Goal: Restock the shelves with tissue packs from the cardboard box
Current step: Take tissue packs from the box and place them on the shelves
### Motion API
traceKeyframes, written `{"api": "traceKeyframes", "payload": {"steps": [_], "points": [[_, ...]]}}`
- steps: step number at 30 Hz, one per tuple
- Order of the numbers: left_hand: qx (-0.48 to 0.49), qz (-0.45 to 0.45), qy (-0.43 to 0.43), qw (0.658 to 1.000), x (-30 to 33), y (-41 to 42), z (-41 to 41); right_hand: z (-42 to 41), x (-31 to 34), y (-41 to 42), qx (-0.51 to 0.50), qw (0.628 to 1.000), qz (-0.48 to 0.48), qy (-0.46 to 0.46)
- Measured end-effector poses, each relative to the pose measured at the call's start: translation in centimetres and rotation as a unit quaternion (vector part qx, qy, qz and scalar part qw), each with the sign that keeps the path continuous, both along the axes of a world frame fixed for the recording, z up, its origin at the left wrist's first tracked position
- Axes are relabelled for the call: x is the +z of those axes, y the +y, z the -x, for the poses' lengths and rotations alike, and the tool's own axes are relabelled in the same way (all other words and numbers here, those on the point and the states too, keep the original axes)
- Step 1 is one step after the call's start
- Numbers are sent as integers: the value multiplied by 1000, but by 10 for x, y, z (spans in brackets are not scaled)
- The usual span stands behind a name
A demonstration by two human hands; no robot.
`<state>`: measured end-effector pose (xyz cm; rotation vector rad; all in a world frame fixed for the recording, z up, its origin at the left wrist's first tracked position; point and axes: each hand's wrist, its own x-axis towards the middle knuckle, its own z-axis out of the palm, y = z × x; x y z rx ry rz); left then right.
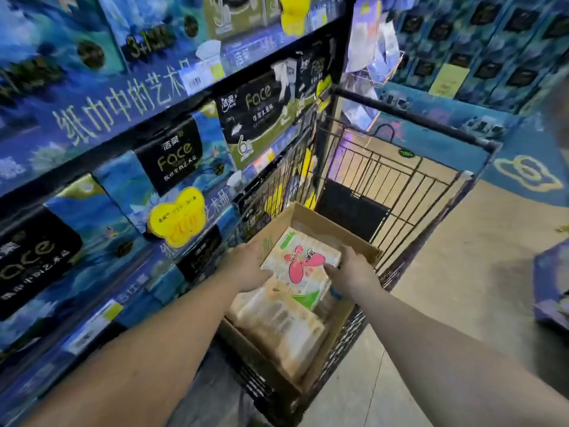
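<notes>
Tissue pack [303, 262] with a pink butterfly mark lies on top of the stock inside one open cardboard box [311, 218], which sits in one black wire cart [397, 180]. Your left hand [246, 268] grips the pack's left edge, thumb curled over its near corner; your right hand [354, 272] grips its right edge, fingers wrapped down the side. At least two more packs [286, 328] lie beneath it, nearer you. Shelves [129, 192] on the left carry three visible tiers of blue and black tissue packages, with yellow tags [178, 215] hanging from their front edges.
</notes>
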<state>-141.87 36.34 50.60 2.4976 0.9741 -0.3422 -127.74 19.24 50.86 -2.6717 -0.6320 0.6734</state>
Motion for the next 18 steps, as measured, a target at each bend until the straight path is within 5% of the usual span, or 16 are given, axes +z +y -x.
{"api": "traceKeyframes", "payload": {"steps": [11,18], "points": [[1,134,45,990,-103,62,-71,-39,-100,47,-82,990,23,117],[86,218,40,971,-179,71,-109,-65,-179,47,-183,965,-16,185]]}}
